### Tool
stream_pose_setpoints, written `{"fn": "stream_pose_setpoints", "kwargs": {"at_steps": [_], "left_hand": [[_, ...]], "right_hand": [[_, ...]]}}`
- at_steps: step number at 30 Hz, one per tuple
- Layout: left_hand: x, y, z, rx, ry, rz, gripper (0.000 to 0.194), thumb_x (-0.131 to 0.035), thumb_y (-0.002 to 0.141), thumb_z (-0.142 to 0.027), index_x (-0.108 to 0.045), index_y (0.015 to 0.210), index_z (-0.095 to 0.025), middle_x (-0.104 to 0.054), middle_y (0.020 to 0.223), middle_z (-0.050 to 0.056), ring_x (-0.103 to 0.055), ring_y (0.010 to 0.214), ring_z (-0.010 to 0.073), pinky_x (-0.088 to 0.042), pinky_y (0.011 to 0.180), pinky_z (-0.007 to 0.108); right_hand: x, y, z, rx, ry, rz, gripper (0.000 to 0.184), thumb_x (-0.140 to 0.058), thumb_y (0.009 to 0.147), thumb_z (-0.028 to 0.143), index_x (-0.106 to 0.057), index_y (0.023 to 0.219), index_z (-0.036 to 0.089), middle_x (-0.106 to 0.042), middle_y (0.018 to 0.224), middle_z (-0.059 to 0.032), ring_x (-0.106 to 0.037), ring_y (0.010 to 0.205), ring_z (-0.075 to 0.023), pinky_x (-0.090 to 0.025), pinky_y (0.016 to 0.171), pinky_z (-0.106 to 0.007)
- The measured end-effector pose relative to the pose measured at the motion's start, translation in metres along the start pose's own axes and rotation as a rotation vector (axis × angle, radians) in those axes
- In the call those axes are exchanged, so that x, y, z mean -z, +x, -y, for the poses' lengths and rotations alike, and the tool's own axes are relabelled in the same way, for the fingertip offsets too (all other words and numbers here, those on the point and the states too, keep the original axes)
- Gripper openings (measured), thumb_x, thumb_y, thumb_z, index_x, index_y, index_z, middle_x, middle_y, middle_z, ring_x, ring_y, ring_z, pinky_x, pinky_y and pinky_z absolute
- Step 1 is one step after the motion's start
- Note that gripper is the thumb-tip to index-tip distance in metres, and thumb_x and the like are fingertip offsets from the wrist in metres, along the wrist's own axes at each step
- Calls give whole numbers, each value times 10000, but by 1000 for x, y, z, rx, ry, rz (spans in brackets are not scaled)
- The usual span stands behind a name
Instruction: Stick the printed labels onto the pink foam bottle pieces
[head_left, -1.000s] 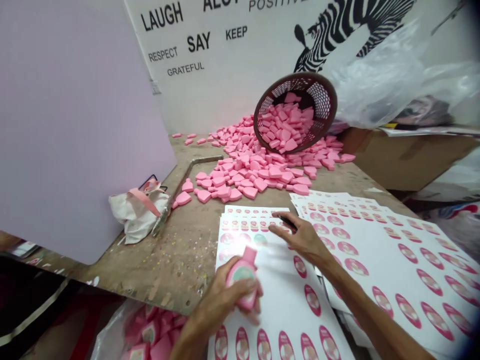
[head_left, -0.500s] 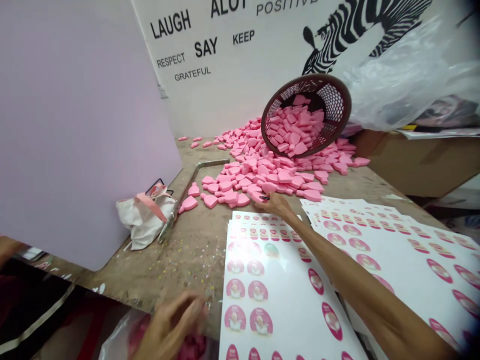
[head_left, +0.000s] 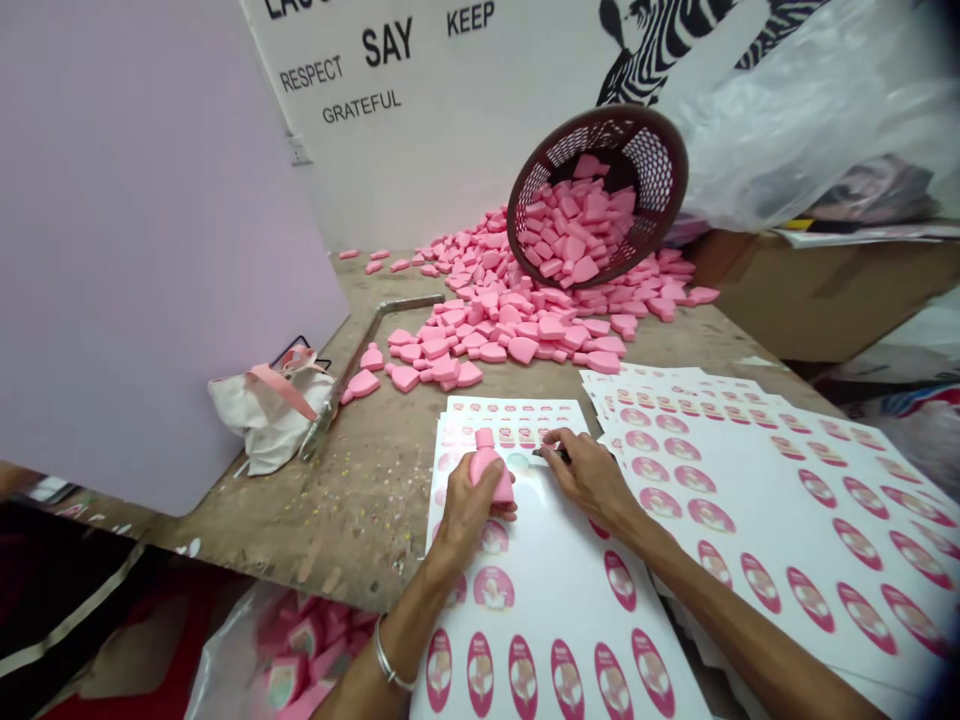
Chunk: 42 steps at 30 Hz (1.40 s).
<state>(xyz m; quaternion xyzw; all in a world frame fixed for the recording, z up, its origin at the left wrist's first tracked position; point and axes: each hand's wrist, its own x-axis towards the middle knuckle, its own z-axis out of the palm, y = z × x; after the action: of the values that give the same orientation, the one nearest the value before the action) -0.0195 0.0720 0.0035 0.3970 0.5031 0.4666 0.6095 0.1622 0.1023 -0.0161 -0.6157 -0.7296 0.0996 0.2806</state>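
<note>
My left hand (head_left: 466,508) is closed around a pink bottle-shaped piece (head_left: 486,462), its neck pointing away from me. Close by on the right, my right hand (head_left: 592,478) pinches a thin dark tool (head_left: 541,453) whose exact kind I cannot make out. Under both hands lies a white sticker sheet (head_left: 559,590) printed with round, oval and small pink labels. A pale green round spot (head_left: 517,462) on the sheet sits near the tool's tip.
A tipped brown basket (head_left: 679,165) spills a pile of pink pieces (head_left: 517,325) across the table (head_left: 352,500). More sticker sheets (head_left: 739,465) lie at right. A metal bar (head_left: 375,325) and a white cloth bag (head_left: 266,420) are at left. Below the edge, a plastic bag (head_left: 225,650) holds labelled pieces.
My right hand has come back from the pile to the sticker sheet with the tool. My left hand has risen from beside the plastic bag and now grips a pink piece.
</note>
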Motion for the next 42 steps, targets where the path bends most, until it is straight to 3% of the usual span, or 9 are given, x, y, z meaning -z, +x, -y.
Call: {"fn": "stream_pose_setpoints", "kwargs": {"at_steps": [3, 7, 17, 23, 26, 36, 42], "left_hand": [[-3, 6, 2, -20, 113, -28, 416, -620, 770, -528, -548, 900, -139, -652, 828, 74, -617, 519, 127, -525, 488, 251], [-6, 9, 5, -18, 116, -17, 411, -602, 789, -525, -554, 932, -143, -643, 821, 68, -690, 652, 185, -534, 572, 255], [-2, 8, 8, -71, 168, 34, 450, -569, 818, -539, -564, 1024, -139, -624, 834, 56, -692, 595, 182, -508, 551, 245], [-1, 8, 7, -62, 163, 32, 430, -593, 808, -518, -579, 1013, -141, -617, 809, 41, -680, 570, 165, -499, 552, 235], [-1, 8, 7, -55, 146, 26, 441, -610, 794, -523, -587, 1002, -134, -615, 756, 32, -679, 565, 168, -482, 527, 221], [-1, 10, 8, -72, 187, 65, 423, -562, 834, -508, -561, 1039, -138, -631, 847, 62, -696, 606, 179, -481, 515, 211], [0, 11, 12, -80, 133, 51, 457, -599, 793, -551, -575, 1006, -147, -625, 922, 68, -685, 582, 154, -503, 524, 209]], "right_hand": [[-10, 1, -8, 134, -155, -41, 157, -473, 902, 302, -593, 884, 201, -663, 850, -48, -566, 797, -198, -357, 704, -321], [-17, -3, -4, 186, -269, -98, 180, -465, 916, 290, -604, 855, 194, -657, 827, -51, -549, 803, -203, -322, 706, -328], [-17, -4, -3, 132, -102, -34, 165, -476, 887, 274, -587, 784, 208, -654, 776, -34, -548, 798, -192, -338, 714, -310], [-18, -6, -4, 126, -228, -95, 186, -462, 903, 286, -590, 806, 192, -655, 785, -55, -539, 778, -200, -322, 710, -322], [-19, -5, -5, 122, -194, -76, 167, -479, 888, 273, -589, 787, 197, -652, 754, -42, -548, 764, -191, -329, 702, -308], [-17, -1, 0, 27, -148, -45, 151, -577, 815, 354, -579, 797, 203, -640, 765, -43, -554, 760, -203, -353, 687, -306], [-18, -1, 5, 90, -117, -131, 174, -579, 809, 360, -568, 735, 203, -646, 737, -49, -558, 745, -199, -360, 714, -327]]}}
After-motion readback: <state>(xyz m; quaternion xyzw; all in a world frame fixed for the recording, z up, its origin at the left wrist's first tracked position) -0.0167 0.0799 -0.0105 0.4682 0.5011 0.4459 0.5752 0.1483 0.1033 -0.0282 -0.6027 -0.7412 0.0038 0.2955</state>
